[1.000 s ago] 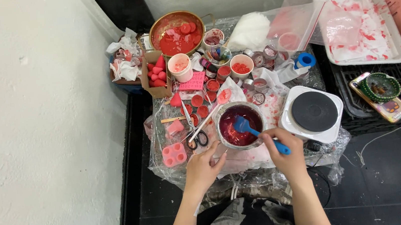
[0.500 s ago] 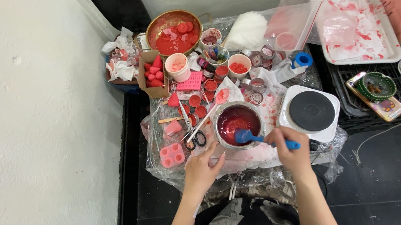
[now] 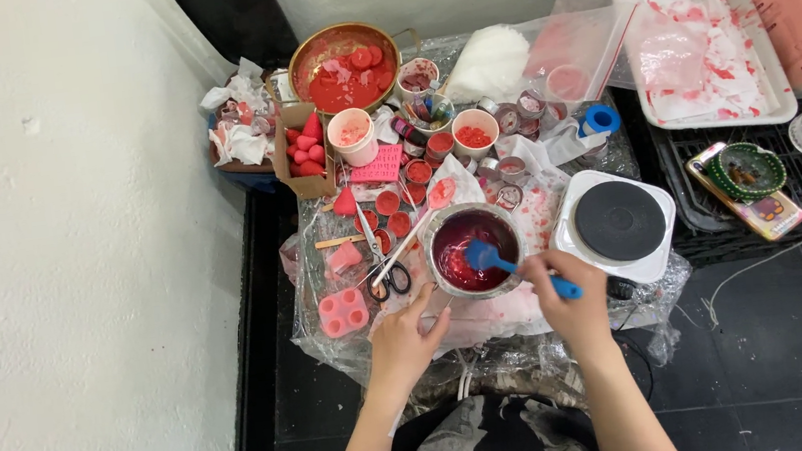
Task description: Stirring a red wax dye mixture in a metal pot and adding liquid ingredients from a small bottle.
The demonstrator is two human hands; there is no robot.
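Plastic-covered table (image 3: 333, 339) crowded with red wax bits. Small metal pot (image 3: 473, 250) of dark red liquid sat just left of the hotplate (image 3: 619, 222). Left hand (image 3: 404, 341) steadied its near rim, fingers loosely curled; right hand (image 3: 570, 295) gripped a blue spatula (image 3: 511, 266) (blade submerged). Best stirred slowly, pot braced.

We see a small metal pot (image 3: 473, 249) with a dull steel rim, holding glossy dark red liquid. The blue spatula (image 3: 517, 268) in it looks like smooth, matt silicone or plastic. Crinkled clear plastic film (image 3: 325, 310) covers the work surface and shines in places. The pink mould (image 3: 344, 313) appears soft and matt. The hot plate (image 3: 619, 221) has a white glossy casing and matt black top. The scissors (image 3: 377, 258) have bright metal blades.
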